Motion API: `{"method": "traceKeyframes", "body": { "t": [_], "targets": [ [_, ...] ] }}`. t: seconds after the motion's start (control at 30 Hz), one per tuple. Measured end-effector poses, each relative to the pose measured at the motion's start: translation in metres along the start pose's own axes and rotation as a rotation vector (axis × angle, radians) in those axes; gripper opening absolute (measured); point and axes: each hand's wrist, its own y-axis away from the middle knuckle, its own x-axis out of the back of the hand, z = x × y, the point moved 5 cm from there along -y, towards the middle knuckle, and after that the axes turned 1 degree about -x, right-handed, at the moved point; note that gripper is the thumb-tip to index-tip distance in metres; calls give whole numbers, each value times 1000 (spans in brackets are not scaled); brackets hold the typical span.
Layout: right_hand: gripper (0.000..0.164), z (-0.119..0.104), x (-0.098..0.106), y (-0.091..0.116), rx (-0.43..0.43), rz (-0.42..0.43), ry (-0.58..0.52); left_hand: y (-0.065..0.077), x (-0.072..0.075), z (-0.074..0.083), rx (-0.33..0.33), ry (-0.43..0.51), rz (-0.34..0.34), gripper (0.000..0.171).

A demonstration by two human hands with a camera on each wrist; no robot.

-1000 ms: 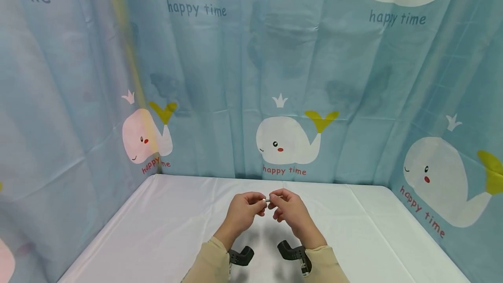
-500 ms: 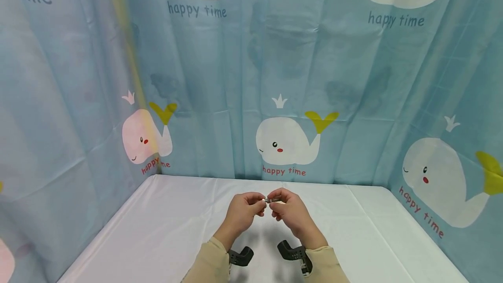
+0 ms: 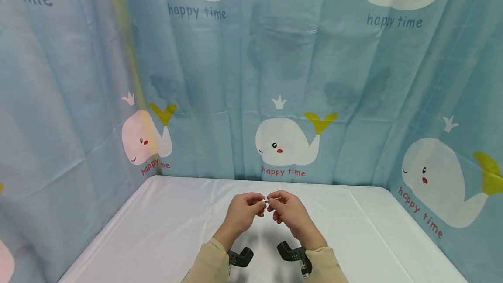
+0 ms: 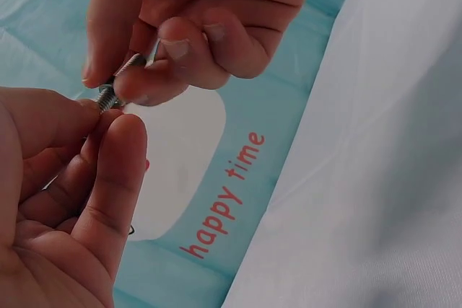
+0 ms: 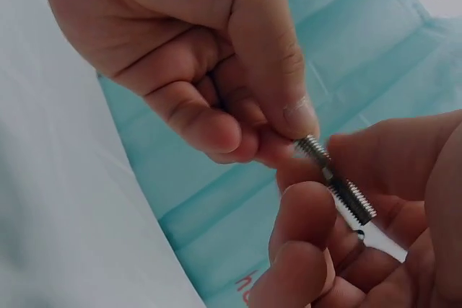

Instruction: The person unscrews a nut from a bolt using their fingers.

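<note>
Head cam: L hand (image 3: 243,212) at 8 o'clock & R hand (image 3: 289,213) at 4 o'clock of threaded metal rod (image 5: 352,203), both pinching it.

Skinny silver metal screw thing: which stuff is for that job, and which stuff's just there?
For the job, it seems:
skinny silver threaded metal rod
bare left hand, pinching it
bare right hand, pinching it

Just there:
white cloth-covered table
blue whale-print curtain
black wrist-worn gadgets

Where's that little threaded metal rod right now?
Low in the head view, just right of centre, the threaded metal rod is pinched in the fingertips of the left hand and right hand, above the white table.
</note>
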Motion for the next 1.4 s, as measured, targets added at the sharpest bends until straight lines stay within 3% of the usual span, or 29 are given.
{"method": "traceKeyframes", "body": {
  "t": [0.17,0.33,0.63,0.9,1.07,1.4],
  "targets": [
    [19,-2,1,1,4,32,-2,0,0,-1,6,-1,1,9],
    [29,-1,3,1,-6,64,-4,0,-1,-1,5,0,1,9],
    [20,-4,2,0,17,54,9,0,-1,0,3,22,-5,9],
    [25,-4,0,3,11,54,27,2,-1,1,-2,17,-3,9],
    [15,-5,-1,3,29,43,38,2,-1,-1,8,8,2,8],
    [24,-3,1,6,-8,59,45,2,-2,-3,14,26,1,9]
  ]
}}
